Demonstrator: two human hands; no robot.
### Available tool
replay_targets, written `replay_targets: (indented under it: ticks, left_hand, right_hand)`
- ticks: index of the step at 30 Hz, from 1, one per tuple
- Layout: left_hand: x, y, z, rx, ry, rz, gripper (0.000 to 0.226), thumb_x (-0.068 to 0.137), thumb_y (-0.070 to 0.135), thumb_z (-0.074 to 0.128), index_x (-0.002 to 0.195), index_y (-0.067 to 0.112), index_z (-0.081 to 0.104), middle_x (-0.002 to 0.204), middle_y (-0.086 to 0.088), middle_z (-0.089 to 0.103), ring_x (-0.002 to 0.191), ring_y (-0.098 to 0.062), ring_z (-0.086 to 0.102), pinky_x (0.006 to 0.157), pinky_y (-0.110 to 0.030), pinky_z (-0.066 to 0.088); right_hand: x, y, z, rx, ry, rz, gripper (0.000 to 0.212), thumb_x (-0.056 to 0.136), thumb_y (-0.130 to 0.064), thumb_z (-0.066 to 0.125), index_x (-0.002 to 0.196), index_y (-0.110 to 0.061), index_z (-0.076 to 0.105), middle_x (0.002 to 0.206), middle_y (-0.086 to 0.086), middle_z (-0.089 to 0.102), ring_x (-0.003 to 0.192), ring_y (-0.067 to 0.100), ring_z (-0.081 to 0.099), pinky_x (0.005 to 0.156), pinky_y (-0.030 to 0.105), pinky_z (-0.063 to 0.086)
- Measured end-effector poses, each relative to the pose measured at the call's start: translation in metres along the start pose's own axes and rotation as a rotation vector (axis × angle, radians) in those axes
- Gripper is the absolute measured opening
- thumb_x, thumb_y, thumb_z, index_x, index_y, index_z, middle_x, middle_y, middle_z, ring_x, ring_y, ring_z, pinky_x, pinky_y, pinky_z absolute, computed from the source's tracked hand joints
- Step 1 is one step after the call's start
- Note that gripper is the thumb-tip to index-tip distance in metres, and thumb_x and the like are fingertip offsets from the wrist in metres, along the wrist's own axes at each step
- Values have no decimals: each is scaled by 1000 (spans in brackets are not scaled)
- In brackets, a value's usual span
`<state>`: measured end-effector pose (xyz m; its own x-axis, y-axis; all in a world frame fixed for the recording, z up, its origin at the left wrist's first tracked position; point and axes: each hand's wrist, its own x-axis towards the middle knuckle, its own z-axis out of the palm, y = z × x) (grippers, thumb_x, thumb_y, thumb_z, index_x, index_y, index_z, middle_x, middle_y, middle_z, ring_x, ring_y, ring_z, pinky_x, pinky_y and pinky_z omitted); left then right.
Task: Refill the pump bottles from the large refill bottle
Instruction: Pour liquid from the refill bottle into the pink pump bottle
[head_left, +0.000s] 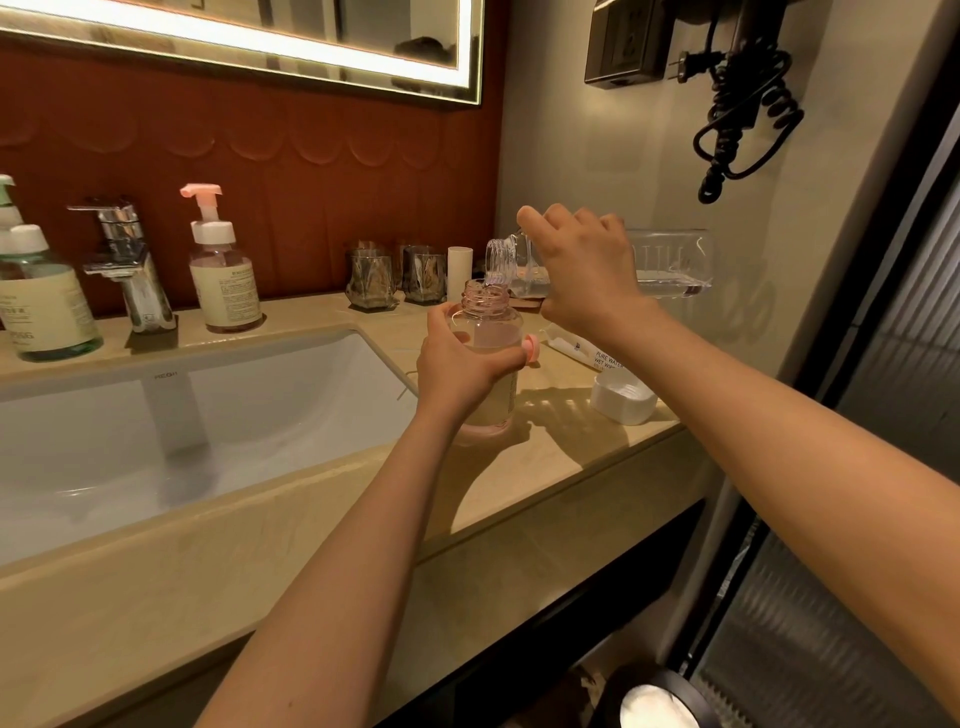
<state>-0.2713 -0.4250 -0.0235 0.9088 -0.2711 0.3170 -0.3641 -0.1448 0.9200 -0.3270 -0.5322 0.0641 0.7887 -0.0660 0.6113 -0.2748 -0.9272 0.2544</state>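
Observation:
An open pink-tinted pump bottle (491, 332) stands on the counter right of the sink, its pump head removed. My left hand (457, 364) grips its body. My right hand (582, 270) holds the large clear refill bottle (670, 265) tipped on its side, mouth (500, 265) just above the pink bottle's open neck. Clear liquid lies low in the refill bottle. A pink pump head (531, 349) lies just behind the held bottle. A second pink pump bottle (223, 270) and a green one (44, 306) stand by the faucet.
The white sink basin (208, 415) fills the left. A chrome faucet (130, 260) stands behind it. Glass tumblers (395, 275), a white cap (623, 397) and a wet-wipes packet (587, 351) sit on the beige counter (571, 447). A corded hair dryer (743, 104) hangs on the right wall.

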Motion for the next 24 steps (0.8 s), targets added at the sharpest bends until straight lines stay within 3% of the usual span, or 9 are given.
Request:
replay_targets:
  ticks: [24]
  left_hand:
    - [-2, 1, -1, -5, 0, -1, 97, 65, 37, 81, 142, 19, 24, 135, -8, 47, 118, -21, 47, 89, -32, 41]
  right_hand:
    - [-1, -1, -2, -2, -8, 0, 72, 76, -6, 65, 138, -18, 30, 126, 9, 47, 115, 30, 45, 95, 40, 33]
